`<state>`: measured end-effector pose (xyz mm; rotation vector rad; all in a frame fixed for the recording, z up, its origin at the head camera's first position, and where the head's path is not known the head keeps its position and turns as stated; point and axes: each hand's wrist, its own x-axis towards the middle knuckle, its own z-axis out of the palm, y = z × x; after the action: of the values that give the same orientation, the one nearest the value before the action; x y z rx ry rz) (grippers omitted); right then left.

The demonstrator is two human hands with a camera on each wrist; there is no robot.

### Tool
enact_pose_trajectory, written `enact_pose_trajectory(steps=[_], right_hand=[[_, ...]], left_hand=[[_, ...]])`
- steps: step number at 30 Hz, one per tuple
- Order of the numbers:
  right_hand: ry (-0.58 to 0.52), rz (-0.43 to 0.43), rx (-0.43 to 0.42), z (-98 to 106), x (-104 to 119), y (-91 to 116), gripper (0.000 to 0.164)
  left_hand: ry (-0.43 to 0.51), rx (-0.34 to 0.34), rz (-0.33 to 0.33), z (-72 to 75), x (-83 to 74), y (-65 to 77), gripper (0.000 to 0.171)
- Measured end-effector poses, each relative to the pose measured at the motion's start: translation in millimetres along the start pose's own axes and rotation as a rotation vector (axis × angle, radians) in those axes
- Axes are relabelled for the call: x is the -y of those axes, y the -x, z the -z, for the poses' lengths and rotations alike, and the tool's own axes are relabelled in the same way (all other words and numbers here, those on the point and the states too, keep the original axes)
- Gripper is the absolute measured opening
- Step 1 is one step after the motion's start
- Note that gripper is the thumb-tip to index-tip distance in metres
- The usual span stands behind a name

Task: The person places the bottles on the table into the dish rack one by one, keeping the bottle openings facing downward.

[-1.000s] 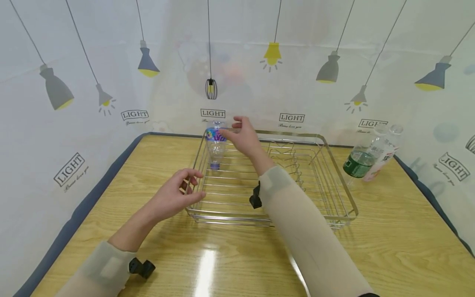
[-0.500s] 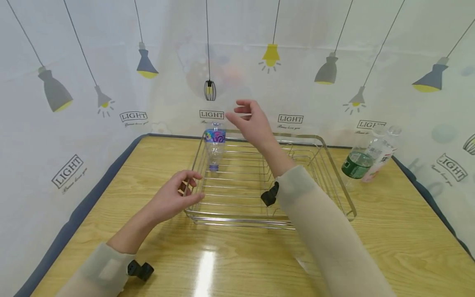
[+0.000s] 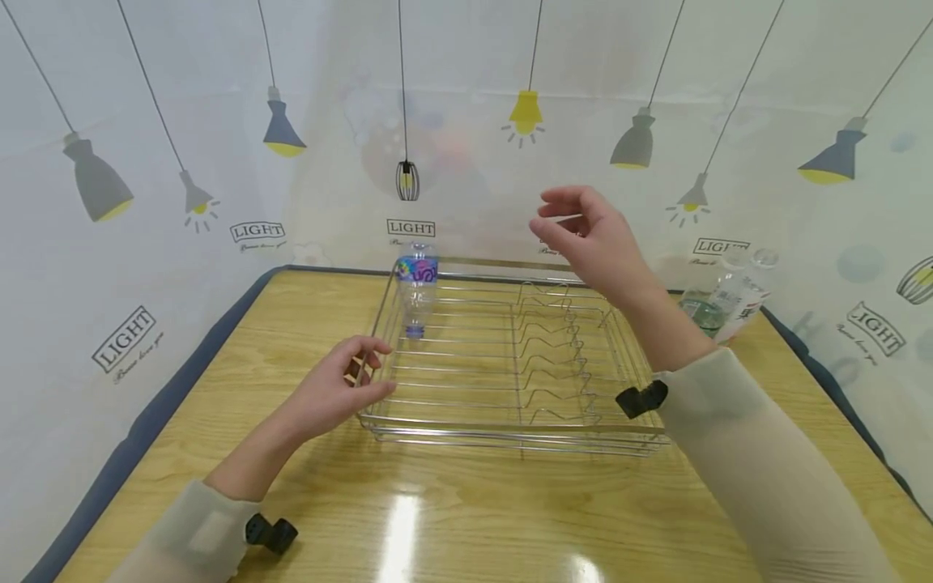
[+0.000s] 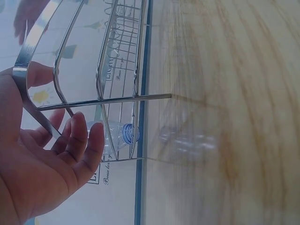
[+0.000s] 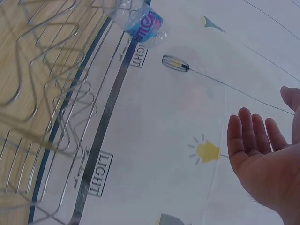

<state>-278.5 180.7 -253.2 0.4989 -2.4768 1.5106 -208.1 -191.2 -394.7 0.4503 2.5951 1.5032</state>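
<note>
While the rack (image 3: 510, 427) is straddled, apparently ungripped, by the relaxed left hand (image 3: 335, 390), nothing is held by the loosely curved right hand (image 3: 601, 247); to its right, nearest it, two bottles (image 3: 751, 298) are stood upright, a third bottle (image 3: 418, 293) upended in the rack's back left corner.

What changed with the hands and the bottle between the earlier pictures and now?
The right hand, earlier at the bottle, has come away from it, rightward and slightly up, and holds nothing. The bottle stays cap-down in the rack; the left hand stays at the rack's left side.
</note>
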Motion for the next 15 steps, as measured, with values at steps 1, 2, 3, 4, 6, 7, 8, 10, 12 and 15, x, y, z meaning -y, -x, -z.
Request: enact_pose_trajectory(steps=[1, 2, 3, 4, 6, 7, 8, 10, 12, 15], right_hand=[[0.030, -0.002, -0.005, 8, -1, 5, 0.050], [0.060, -0.005, -0.014, 16, -3, 9, 0.050], [0.085, -0.005, -0.027, 24, -5, 13, 0.050], [0.110, -0.007, -0.037, 32, -7, 18, 0.051], [0.146, -0.012, -0.056, 50, -12, 27, 0.052], [0.161, -0.014, -0.068, 59, -15, 31, 0.051], [0.165, -0.013, -0.084, 68, -18, 35, 0.050], [0.166, -0.016, -0.120, 87, -25, 44, 0.047], [0.154, -0.030, -0.164, 105, -33, 53, 0.043], [0.143, -0.044, -0.245, 132, -44, 67, 0.038]], left_hand=[[-0.002, 0.000, 0.002, 0.3, 0.1, 0.2, 0.051], [-0.002, -0.001, 0.004, 0.5, 0.3, 0.4, 0.051], [-0.003, -0.003, 0.004, 0.8, 0.5, 0.5, 0.051], [-0.003, -0.003, 0.004, 1.1, 0.8, 0.5, 0.051], [-0.004, -0.004, 0.005, 1.6, 1.5, 0.4, 0.051], [-0.006, -0.005, 0.004, 1.7, 1.9, 0.4, 0.051], [-0.005, -0.006, 0.004, 1.8, 2.1, 0.2, 0.051], [-0.005, -0.006, 0.001, 1.6, 2.6, -0.1, 0.051], [-0.003, -0.005, 0.000, 1.2, 2.7, -0.4, 0.051], [0.003, -0.001, -0.003, 0.1, 2.4, -1.0, 0.051]])
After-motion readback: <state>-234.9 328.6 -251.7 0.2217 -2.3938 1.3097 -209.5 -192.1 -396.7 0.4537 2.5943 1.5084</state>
